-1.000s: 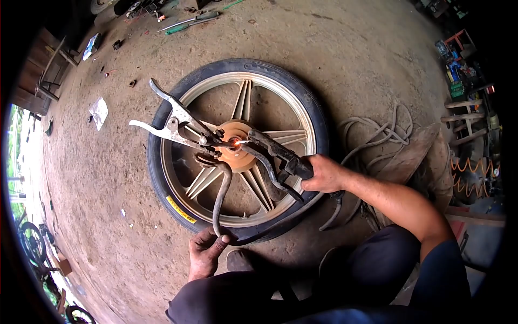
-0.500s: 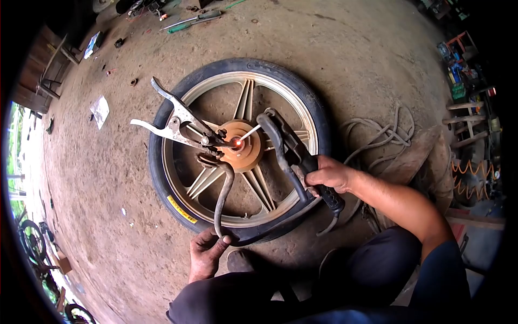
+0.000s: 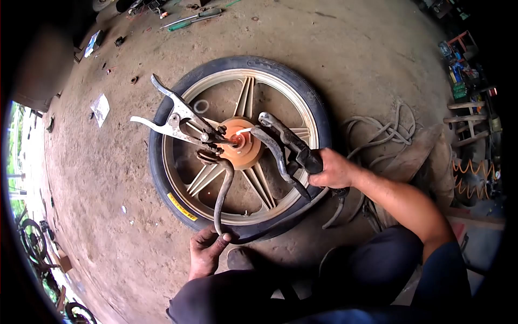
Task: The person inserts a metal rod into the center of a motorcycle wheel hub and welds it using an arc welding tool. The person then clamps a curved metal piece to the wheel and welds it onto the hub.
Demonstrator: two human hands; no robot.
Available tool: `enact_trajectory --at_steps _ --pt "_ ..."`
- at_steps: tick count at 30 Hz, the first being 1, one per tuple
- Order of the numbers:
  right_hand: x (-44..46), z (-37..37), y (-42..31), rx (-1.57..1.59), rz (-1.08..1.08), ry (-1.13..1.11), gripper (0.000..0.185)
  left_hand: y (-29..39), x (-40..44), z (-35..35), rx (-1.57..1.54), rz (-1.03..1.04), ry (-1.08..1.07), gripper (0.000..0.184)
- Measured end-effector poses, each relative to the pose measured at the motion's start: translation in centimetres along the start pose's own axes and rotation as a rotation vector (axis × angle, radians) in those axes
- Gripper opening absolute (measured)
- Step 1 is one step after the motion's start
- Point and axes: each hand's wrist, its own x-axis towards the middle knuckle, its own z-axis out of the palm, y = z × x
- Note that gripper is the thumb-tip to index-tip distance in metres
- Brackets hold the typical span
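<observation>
A spoked motorcycle wheel [image 3: 280, 71] with a black tyre lies flat on the floor. My right hand [image 3: 330, 168] is closed around the black handle of a welding electrode holder [image 3: 288, 137] above the wheel's right side. A short pale welding rod [image 3: 244, 131] extends from the holder's head over the brown hub [image 3: 248, 156], whose centre glows faintly orange. A silver ground clamp [image 3: 181, 116], handles to the upper left, has its jaws at the hub's centre. Its grey cable [image 3: 225, 191] curves down to my left hand [image 3: 208, 251], which pinches it by the tyre's near edge.
Coiled cable [image 3: 388, 132] lies right of the wheel beside a wooden board [image 3: 418, 154]. Screwdrivers [image 3: 191, 20] rest at the back, and a clear plastic bag [image 3: 100, 109] lies at left. A wooden stool [image 3: 468, 119] and orange coiled hose [image 3: 475, 178] are at right.
The bright spark at the hub has faded to a dull glow. My right hand has tilted the electrode holder, shifting the rod up. Faint smoke rings show over the wheel. My left hand stays put.
</observation>
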Motion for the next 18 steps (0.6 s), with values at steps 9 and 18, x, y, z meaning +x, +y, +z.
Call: enact_trajectory --at_steps 9,18 --pt "-0.3 0.6 0.1 -0.008 0.026 -0.007 0.024 0.1 0.0 -0.1 0.013 0.006 -0.014 0.017" --pt "0.4 1.4 0.7 -0.044 -0.045 0.002 0.025 0.4 -0.2 0.3 0.012 0.006 0.029 0.018"
